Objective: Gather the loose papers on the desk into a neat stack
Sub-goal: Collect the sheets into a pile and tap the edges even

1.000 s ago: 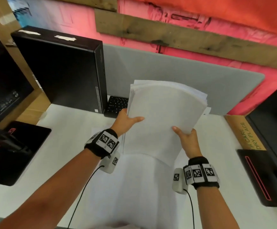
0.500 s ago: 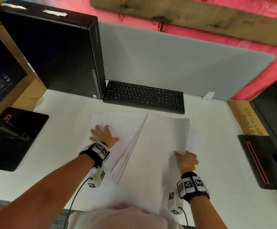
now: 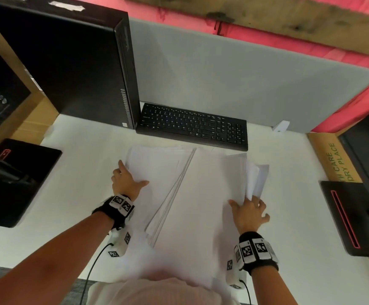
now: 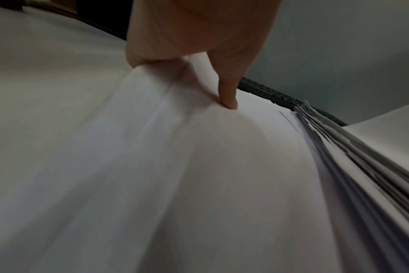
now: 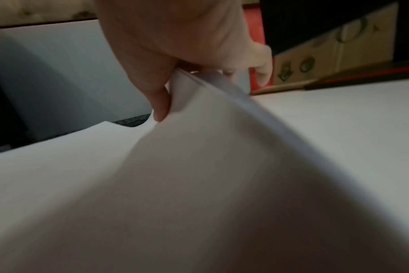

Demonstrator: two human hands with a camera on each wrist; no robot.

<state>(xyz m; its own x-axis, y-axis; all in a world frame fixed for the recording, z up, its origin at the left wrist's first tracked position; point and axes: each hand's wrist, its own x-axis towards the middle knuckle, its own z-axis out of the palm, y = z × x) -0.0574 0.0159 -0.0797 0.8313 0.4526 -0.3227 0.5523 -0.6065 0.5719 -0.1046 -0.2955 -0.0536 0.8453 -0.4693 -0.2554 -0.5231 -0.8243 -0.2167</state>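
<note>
While the papers (image 3: 190,194) lie spread over the white desk (image 3: 75,172) at the centre of the head view, just below the black keyboard (image 3: 192,126), they form two overlapping groups whose long axes run from the lower edge of the frame toward the keyboard. My left hand (image 3: 126,181) sits at the left margin of the left group, fingers along its edge and thumb (image 4: 227,92) pressed down on the top sheet; in the left wrist view the sheet edge rises into my palm, so I judge this a light grip, not a flat press. My right hand (image 3: 248,211) is at the lower right corner of the right group, thumb and fingers clamped on a lifted sheaf (image 5: 199,110) that curls upward, its edges fanned at right of centre in the head view. Between the groups a slanted seam of staggered edges runs from upper centre to lower left. The coming move, as I judge it, turns on that seam: each hand stands outside its group, so both must draw inward toward the middle.
</note>
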